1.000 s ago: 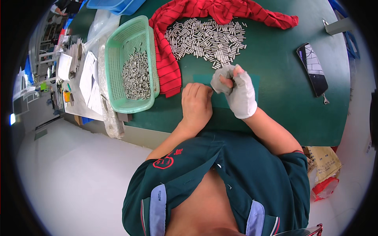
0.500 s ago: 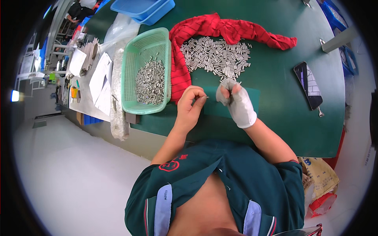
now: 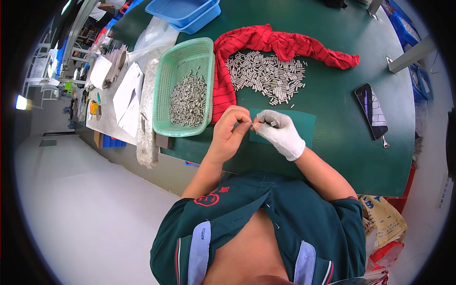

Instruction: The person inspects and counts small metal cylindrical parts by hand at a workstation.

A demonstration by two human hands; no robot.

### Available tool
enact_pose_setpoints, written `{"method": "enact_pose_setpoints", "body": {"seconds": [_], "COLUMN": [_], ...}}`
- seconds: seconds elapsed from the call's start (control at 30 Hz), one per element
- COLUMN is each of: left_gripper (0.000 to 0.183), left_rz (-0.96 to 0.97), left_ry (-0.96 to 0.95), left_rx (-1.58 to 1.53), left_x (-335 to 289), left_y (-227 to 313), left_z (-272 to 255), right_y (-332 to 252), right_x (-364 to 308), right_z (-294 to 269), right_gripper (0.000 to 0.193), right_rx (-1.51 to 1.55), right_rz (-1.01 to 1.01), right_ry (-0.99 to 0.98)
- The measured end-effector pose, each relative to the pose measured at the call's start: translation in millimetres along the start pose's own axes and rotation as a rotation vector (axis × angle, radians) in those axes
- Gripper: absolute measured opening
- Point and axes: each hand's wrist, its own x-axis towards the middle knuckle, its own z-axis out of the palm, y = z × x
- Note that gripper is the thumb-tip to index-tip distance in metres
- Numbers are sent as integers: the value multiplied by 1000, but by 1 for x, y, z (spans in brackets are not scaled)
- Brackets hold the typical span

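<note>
My bare left hand point(image 3: 230, 133) is closed, thumb and forefinger pinched together. My right hand point(image 3: 283, 136), in a white glove with bare fingertips, meets it in a pinch. Something small shows between the touching fingertips, too small to make out; a short metal pin point(image 3: 273, 123) appears to sit in the right hand's fingers. Both hands are above a green mat point(image 3: 304, 124) at the near side of the table. Beyond them lies a heap of short silvery metal pins point(image 3: 266, 76), bordered by a red cloth point(image 3: 221, 90) with dark lines.
Left of the cloth stands a light green plastic basket point(image 3: 160, 107) holding many similar pins. Blue trays point(image 3: 190, 23) are stacked behind it. A phone point(image 3: 371, 111) lies at the right, near a metal post point(image 3: 411, 53). Papers point(image 3: 127, 95) and bubble wrap point(image 3: 146, 135) lie further left.
My right hand has moved left and down from the near edge of the pin heap, bringing its fingertips to my left hand's. My left hand stays pinched in nearly the same place.
</note>
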Motion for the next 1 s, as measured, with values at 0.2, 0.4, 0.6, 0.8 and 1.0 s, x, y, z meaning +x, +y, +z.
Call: {"method": "enact_pose_setpoints", "body": {"seconds": [0.2,0.4,0.6,0.8,1.0], "left_gripper": [7,7,6,15,16], "left_rz": [15,35,-79,162,71], "left_ry": [-6,167,532,215,36], "left_rx": [38,298,1157,734,746], "left_x": [0,4,8,29,56], "left_y": [0,8,6,-5,-51], "left_z": [-1,-15,-76,-16,11], "right_y": [3,2,6,5,4], "right_x": [1,4,9,8,5], "right_z": [-2,-6,-23,-22,-18], "right_gripper": [14,9,13,13,12], "right_rx": [13,-2,414,380,327], "right_rz": [-2,-71,-283,-266,-235], "right_ry": [-6,64,152,225,220]}}
